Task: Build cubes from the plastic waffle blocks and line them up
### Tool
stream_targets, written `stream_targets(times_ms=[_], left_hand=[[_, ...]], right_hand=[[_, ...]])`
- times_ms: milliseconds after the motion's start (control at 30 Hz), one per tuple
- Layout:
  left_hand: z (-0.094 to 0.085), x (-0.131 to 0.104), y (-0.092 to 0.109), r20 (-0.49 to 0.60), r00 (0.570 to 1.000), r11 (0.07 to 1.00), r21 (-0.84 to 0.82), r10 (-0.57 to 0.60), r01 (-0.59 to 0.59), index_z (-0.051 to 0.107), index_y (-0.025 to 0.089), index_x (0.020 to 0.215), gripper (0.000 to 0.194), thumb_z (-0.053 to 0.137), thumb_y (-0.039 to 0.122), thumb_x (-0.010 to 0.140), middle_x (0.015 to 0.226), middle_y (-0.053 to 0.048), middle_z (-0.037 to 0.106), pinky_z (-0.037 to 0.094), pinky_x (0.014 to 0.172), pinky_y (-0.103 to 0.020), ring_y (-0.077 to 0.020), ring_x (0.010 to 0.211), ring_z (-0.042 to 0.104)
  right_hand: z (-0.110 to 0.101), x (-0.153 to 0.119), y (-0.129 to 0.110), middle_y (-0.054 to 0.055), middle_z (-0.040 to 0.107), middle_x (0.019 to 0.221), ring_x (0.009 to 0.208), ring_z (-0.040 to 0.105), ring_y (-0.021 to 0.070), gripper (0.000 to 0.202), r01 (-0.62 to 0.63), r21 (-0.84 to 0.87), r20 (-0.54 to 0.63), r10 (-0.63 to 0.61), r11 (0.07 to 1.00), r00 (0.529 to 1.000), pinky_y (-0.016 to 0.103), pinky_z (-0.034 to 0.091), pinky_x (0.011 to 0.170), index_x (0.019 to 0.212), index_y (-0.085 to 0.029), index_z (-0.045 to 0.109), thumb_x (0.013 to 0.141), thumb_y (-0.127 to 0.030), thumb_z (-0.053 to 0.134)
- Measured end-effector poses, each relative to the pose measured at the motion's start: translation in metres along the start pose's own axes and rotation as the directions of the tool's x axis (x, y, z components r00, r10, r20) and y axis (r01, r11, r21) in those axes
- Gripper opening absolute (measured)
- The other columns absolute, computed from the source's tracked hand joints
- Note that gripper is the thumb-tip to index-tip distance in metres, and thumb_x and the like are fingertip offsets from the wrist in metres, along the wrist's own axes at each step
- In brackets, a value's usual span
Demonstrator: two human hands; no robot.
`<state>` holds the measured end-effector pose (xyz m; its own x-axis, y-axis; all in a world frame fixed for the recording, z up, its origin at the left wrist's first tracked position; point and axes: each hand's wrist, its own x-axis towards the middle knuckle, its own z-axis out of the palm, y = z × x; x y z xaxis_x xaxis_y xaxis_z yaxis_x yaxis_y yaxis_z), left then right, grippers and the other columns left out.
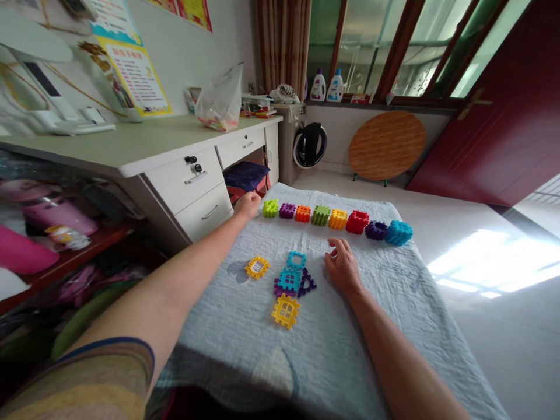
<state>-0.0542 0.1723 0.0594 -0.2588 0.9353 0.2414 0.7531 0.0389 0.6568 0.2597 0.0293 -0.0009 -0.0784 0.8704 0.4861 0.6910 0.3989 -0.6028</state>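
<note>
Several assembled block cubes stand in a row across the cloth-covered table, from a lime green one (270,208) at the left, past a red one (357,221), to a blue one (399,233) at the right. My left hand (248,205) is beside the lime cube, its fingers curled; what they hold, if anything, is hidden. Nearer me, my right hand (343,263) hovers with bent, parted fingers and nothing in them. To its left lie loose flat pieces: blue (289,279), a dark purple triangle (307,283), yellow (286,311), and another yellow (257,267) apart.
A pale blue cloth (332,344) covers the table. At the left is a white desk (161,140) with drawers and a plastic bag (222,102). A stool (247,177) stands beyond my left hand. Cluttered shelves (87,251) are at the far left.
</note>
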Motion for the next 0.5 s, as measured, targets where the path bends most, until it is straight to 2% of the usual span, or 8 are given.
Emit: stream_targets(times_ms=[67,133,300,367,500], left_hand=[[-0.008,-0.024,0.001,0.033,0.998,0.998,-0.025,0.057,-0.056,0.068,0.018,0.098,0.028,0.050,0.035,0.084,0.097,-0.006,0.072,0.046,0.079,-0.028,-0.0199,0.089,0.063],[-0.016,-0.055,0.003,0.111,0.977,0.982,-0.081,0.182,-0.173,0.067,0.017,0.100,0.028,0.052,0.035,0.084,0.097,-0.006,0.072,0.047,0.081,-0.028,-0.0194,0.090,0.064],[-0.029,-0.136,0.009,0.323,0.843,0.899,-0.060,0.430,-0.435,0.068,0.018,0.096,0.021,0.058,0.027,0.079,0.102,-0.006,0.070,0.046,0.093,-0.035,-0.0214,0.097,0.063],[-0.029,-0.160,0.012,0.350,0.814,0.876,-0.044,0.464,-0.481,0.067,0.019,0.096,0.020,0.058,0.022,0.078,0.106,-0.006,0.069,0.044,0.098,-0.038,-0.0228,0.102,0.061],[-0.022,-0.192,0.018,0.320,0.805,0.861,-0.081,0.500,-0.503,0.066,0.019,0.097,0.021,0.058,0.017,0.078,0.107,-0.005,0.068,0.044,0.098,-0.038,-0.0223,0.105,0.059]], right_hand=[[0.000,0.001,0.000,0.006,0.057,0.097,0.070,0.057,0.0141,0.030,-0.002,-0.014,0.026,0.002,1.000,1.000,0.029,0.047,0.071,0.107,-0.017,0.056,0.078,-0.014,0.048],[0.000,0.001,-0.001,0.005,0.059,0.092,0.069,0.056,0.0145,0.027,0.009,-0.042,0.074,-0.006,0.999,0.997,0.029,0.046,0.071,0.103,-0.017,0.058,0.079,-0.014,0.048],[0.001,0.000,-0.006,0.008,0.060,0.088,0.084,0.056,0.0207,0.018,0.106,-0.201,0.187,-0.068,0.974,0.980,0.032,0.043,0.082,0.093,-0.017,0.063,0.083,-0.018,0.049],[0.000,0.000,-0.009,0.009,0.061,0.090,0.087,0.055,0.0216,0.018,0.124,-0.242,0.206,-0.074,0.962,0.976,0.032,0.042,0.084,0.093,-0.017,0.063,0.083,-0.018,0.049],[0.001,0.001,-0.012,0.010,0.060,0.090,0.089,0.054,0.0226,0.017,0.136,-0.270,0.226,-0.075,0.953,0.971,0.034,0.041,0.086,0.090,-0.017,0.064,0.083,-0.017,0.049]])
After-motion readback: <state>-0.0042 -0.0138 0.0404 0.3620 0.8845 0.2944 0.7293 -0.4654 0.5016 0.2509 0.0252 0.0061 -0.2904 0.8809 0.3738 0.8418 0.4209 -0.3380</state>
